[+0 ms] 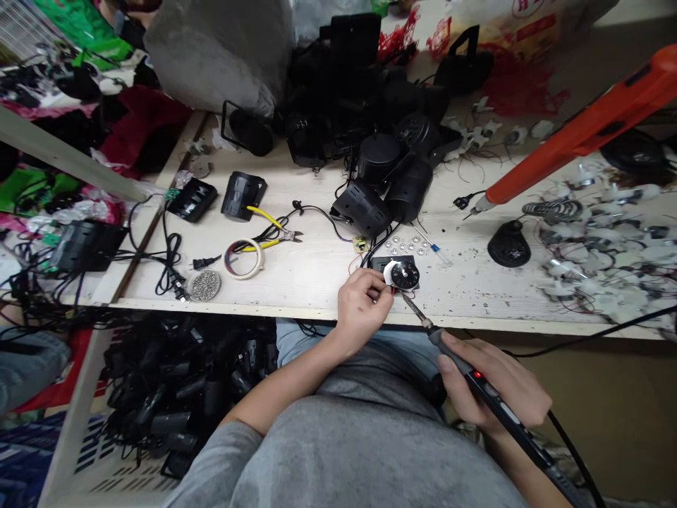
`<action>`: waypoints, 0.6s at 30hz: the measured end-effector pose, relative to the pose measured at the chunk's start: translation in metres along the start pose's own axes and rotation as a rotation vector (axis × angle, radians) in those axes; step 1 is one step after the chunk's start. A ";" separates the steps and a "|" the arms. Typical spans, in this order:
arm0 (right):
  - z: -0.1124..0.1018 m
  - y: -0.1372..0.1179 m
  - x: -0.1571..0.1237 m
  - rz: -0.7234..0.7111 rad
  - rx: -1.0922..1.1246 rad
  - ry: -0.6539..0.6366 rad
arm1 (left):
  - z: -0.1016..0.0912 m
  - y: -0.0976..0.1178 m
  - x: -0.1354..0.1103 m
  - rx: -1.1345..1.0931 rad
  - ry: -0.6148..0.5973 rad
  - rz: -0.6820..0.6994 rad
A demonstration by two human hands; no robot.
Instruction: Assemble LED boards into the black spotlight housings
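My right hand (491, 381) is wrapped round a soldering iron (465, 367) with a small red light on its handle. Its metal tip points up and left, close beside a small white part with a round black disc (405, 275). My left hand (364, 303) is closed in a pinch at the left side of that part, where a thin red wire (393, 289) shows at the fingertips. Beneath the part lies a dark flat piece. A small circuit board (361, 245) with wires sits just behind my left hand, near a black housing (362, 208).
Yellow-handled cutters (275, 231), a tape roll (243, 258) and a tip-cleaning pot (204, 286) lie left. An orange electric screwdriver (582, 134) slants in from the right, above many white motors (597, 261). Black housings fill a crate (95, 451) below the bench edge.
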State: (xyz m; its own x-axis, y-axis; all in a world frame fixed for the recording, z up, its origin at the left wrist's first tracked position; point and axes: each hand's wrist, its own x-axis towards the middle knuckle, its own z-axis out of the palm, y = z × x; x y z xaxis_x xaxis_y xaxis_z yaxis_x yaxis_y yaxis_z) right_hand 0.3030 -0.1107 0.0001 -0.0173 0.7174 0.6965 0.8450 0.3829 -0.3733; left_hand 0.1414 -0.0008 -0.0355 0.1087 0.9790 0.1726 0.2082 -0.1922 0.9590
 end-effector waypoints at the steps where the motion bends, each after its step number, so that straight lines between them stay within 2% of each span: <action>1: 0.000 0.000 0.000 -0.002 -0.003 0.005 | 0.000 0.000 0.000 0.003 -0.001 -0.003; 9: -0.002 -0.005 0.007 -0.010 0.037 0.026 | 0.000 0.000 0.001 0.025 0.004 0.000; 13: -0.010 0.003 0.007 0.052 0.001 0.058 | 0.000 -0.002 0.001 0.024 0.005 0.019; 15: -0.017 0.020 0.010 0.146 -0.096 0.156 | 0.000 -0.003 0.001 0.018 0.014 0.034; 18: -0.029 0.060 0.027 0.316 -0.245 0.403 | 0.001 -0.003 0.001 0.011 0.038 0.041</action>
State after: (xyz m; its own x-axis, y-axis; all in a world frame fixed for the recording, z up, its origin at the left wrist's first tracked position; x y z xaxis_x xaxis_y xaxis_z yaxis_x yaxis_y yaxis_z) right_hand 0.3688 -0.0852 0.0138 0.4209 0.4784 0.7707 0.8762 0.0054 -0.4819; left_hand 0.1418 0.0010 -0.0385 0.0806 0.9722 0.2201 0.2147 -0.2325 0.9486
